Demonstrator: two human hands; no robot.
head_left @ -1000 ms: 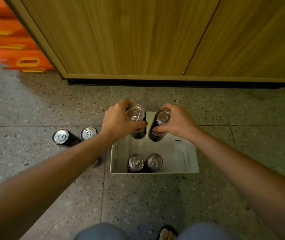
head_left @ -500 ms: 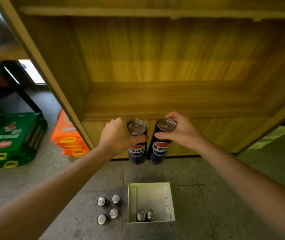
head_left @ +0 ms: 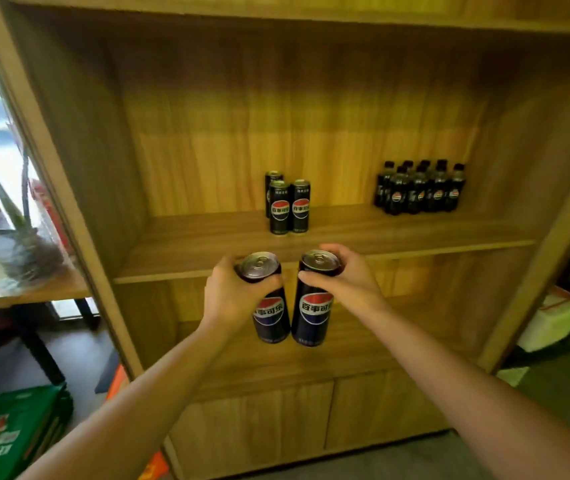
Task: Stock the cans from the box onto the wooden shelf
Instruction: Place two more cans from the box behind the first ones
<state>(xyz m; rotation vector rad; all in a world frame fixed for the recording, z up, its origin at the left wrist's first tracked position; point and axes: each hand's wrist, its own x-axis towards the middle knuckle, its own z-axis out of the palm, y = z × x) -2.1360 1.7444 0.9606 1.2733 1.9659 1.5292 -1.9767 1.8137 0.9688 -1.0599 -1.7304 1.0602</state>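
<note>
My left hand (head_left: 231, 294) grips a tall black cola can (head_left: 269, 306) near its top. My right hand (head_left: 345, 278) grips a second black can (head_left: 313, 313) the same way. Both cans hang upright side by side, in front of and just below the front edge of the wooden shelf board (head_left: 207, 251). Three matching cans (head_left: 287, 206) stand in a tight group on that board, near its middle. The box is out of view.
Several small dark bottles (head_left: 418, 188) stand at the board's back right. Closed cabinet doors (head_left: 276, 424) lie below. A potted plant (head_left: 16, 244) sits on a side table at left, green crates (head_left: 9, 438) on the floor, a white box (head_left: 553, 320) at right.
Both hands have lifted the two cans from the box up to shelf height. My view has tilted up, so the box and floor cans have dropped out of sight.
</note>
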